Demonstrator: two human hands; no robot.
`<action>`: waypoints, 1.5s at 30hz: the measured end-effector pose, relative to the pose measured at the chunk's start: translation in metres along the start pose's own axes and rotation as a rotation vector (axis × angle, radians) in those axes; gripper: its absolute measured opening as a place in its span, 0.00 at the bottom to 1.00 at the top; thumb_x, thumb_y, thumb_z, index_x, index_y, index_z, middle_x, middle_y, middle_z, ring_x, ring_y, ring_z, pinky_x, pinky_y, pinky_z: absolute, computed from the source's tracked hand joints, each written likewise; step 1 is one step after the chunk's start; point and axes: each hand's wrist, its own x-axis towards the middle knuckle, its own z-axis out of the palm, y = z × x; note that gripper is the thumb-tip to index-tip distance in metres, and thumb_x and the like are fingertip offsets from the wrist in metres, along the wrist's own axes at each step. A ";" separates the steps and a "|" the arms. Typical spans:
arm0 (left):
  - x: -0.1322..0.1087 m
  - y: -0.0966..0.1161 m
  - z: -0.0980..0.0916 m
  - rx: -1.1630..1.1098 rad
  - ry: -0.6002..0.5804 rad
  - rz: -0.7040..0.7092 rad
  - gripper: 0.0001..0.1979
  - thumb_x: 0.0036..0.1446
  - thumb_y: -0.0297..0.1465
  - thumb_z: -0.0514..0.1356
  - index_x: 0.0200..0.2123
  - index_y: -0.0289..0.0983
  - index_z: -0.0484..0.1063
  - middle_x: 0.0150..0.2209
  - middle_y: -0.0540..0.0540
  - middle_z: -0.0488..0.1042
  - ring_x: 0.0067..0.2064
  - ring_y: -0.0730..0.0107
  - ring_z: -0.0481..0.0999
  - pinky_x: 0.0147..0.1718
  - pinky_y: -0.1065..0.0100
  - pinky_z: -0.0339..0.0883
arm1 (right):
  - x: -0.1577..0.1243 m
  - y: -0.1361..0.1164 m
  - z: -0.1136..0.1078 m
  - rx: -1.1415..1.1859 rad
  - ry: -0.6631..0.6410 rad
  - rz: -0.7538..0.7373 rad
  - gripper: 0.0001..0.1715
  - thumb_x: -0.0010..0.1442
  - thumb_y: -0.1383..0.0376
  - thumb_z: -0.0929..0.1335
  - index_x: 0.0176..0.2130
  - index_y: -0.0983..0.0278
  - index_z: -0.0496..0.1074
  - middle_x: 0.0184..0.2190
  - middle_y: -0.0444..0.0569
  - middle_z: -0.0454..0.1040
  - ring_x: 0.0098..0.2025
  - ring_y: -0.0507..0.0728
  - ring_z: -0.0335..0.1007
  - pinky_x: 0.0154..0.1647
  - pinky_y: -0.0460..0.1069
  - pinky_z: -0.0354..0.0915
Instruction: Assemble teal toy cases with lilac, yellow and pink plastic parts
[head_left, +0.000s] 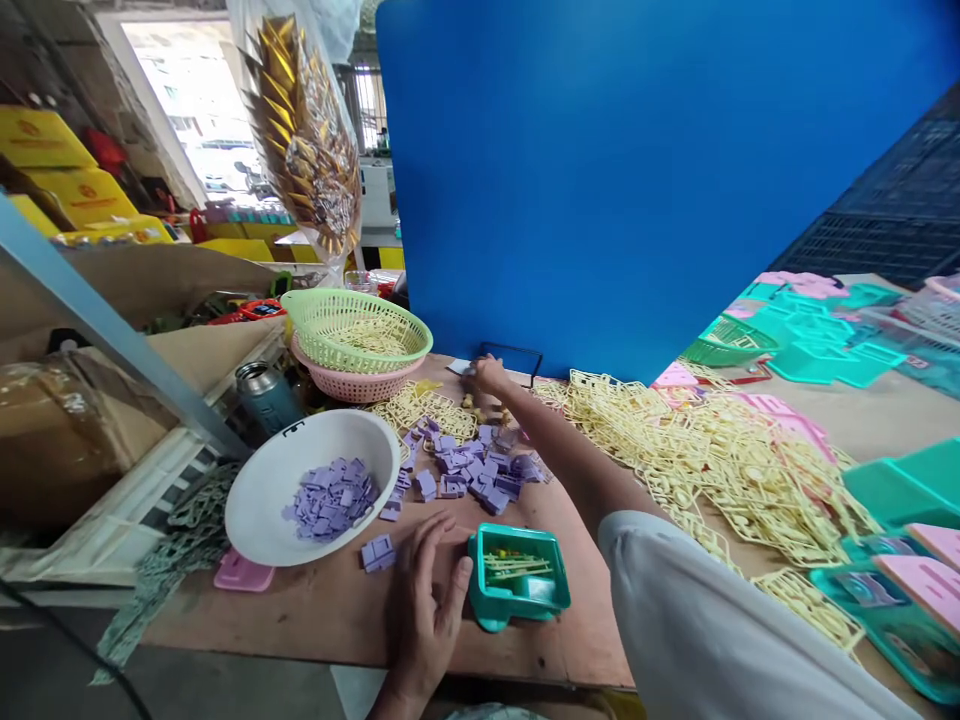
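My left hand (433, 595) rests on the table with its fingers stretched out and thumb apart, holding nothing. Just right of it stands a small teal plastic case (559, 575) with thin yellow-green sticks (516, 566) inside. My right hand (491, 374) reaches far forward to the foot of the blue panel, its fingers curled down; what they hold, if anything, is too small to make out. Small tan pieces (471, 402) lie beneath it, and a white slip (459, 367) is beside its fingertips. Loose purple plastic pieces (480, 465) are heaped between my hands. A single purple piece (378, 553) lies left of my left hand.
A white bowl (255, 500) of purple pieces stands left, before stacked green (352, 350) and pink (352, 382) baskets. Behind my right hand rises a large blue panel (600, 200). Cream plastic frames (720, 460) pile up right. A metal flask (268, 397) stands far left.
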 end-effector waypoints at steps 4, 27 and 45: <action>0.004 0.004 -0.004 -0.008 -0.072 0.046 0.18 0.72 0.39 0.56 0.61 0.43 0.73 0.58 0.39 0.80 0.61 0.55 0.80 0.60 0.51 0.78 | 0.011 -0.014 -0.005 0.101 0.014 0.009 0.24 0.71 0.56 0.72 0.60 0.66 0.72 0.59 0.56 0.74 0.56 0.62 0.76 0.56 0.61 0.76; 0.057 0.092 -0.013 -0.685 -0.081 -0.046 0.26 0.56 0.45 0.74 0.50 0.38 0.73 0.46 0.45 0.80 0.47 0.65 0.84 0.51 0.65 0.79 | -0.311 -0.003 -0.061 1.205 0.157 -0.507 0.25 0.62 0.44 0.76 0.39 0.64 0.78 0.36 0.48 0.78 0.37 0.54 0.75 0.40 0.49 0.74; 0.061 0.081 -0.021 -0.971 -0.427 -0.477 0.25 0.53 0.36 0.76 0.52 0.40 0.75 0.34 0.52 0.78 0.28 0.78 0.77 0.28 0.77 0.74 | -0.350 0.007 -0.049 0.797 0.393 -0.610 0.20 0.74 0.62 0.66 0.62 0.57 0.76 0.43 0.52 0.77 0.44 0.59 0.74 0.46 0.56 0.73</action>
